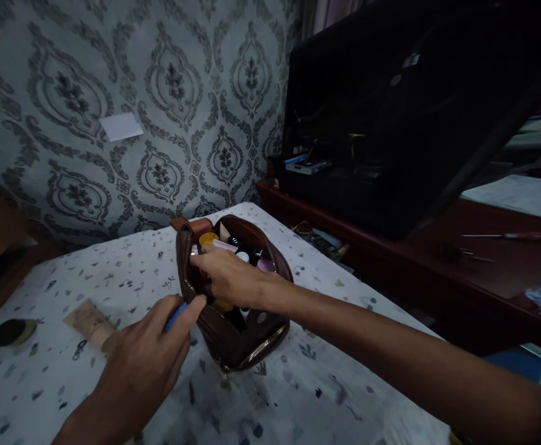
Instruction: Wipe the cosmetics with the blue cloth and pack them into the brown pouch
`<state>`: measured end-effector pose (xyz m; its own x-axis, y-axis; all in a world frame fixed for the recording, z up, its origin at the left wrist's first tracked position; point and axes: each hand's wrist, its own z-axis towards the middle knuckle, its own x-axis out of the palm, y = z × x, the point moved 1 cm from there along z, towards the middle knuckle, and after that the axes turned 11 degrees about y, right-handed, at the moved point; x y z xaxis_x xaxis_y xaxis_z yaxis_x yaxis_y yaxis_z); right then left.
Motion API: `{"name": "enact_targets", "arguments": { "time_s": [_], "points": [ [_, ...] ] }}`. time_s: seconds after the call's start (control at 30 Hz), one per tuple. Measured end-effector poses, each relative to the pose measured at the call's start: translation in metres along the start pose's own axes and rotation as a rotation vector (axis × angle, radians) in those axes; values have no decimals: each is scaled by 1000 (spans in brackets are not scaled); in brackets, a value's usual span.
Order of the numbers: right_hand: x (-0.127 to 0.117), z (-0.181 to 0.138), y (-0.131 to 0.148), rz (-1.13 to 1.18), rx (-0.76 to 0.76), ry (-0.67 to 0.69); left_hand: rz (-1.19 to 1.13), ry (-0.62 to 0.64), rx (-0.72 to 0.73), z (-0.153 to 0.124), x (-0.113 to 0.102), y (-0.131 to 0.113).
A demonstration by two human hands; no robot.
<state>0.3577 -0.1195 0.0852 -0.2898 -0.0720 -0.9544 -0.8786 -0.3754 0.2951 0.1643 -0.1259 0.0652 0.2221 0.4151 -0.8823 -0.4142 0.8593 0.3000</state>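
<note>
An open brown zip pouch [247, 337] stands on the patterned white tablecloth [126, 278], packed with several small cosmetic items. My right hand [226, 275] reaches across its mouth, fingers curled over the left rim, gripping the edge. My left hand [152, 346] is closed round a small blue object [176, 316], right beside the pouch's near left side. What the blue object is cannot be made out.
A beige tube [87, 321] lies left of my left hand, and a dark round pad [11, 332] sits near the table's left edge. A dark red cabinet [391, 247] with a black case on it stands to the right. Patterned wallpaper lies behind.
</note>
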Motion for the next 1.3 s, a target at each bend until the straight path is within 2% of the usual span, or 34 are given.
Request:
{"name": "enact_targets", "arguments": {
  "time_s": [0.23,0.3,0.4,0.43,0.53,0.6,0.77,0.97,1.3],
  "points": [
    [-8,-3,5,-139,-51,66,-16,3,-29,2,1,-2],
    [-17,-6,1,-85,0,19,-24,12,-35,1,1,-3],
    [-29,-12,-11,-43,165,-173,-50,21,-44,-1,2,-3],
    [-30,-14,-15,-55,215,-196,-63,21,-45,-1,2,-4],
    [-27,-15,-22,-57,276,-96,-91,12,-44,-2,3,-4],
    [-23,-13,-22,8,250,-70,-114,10,-40,0,4,-4],
    [-16,-8,-10,151,137,-150,-149,29,-53,4,6,-6],
    [-13,-4,-13,201,190,-223,-116,28,-46,2,4,-7],
    [-21,-12,-14,128,183,-198,-134,56,-51,0,2,-4]
  ]
}}
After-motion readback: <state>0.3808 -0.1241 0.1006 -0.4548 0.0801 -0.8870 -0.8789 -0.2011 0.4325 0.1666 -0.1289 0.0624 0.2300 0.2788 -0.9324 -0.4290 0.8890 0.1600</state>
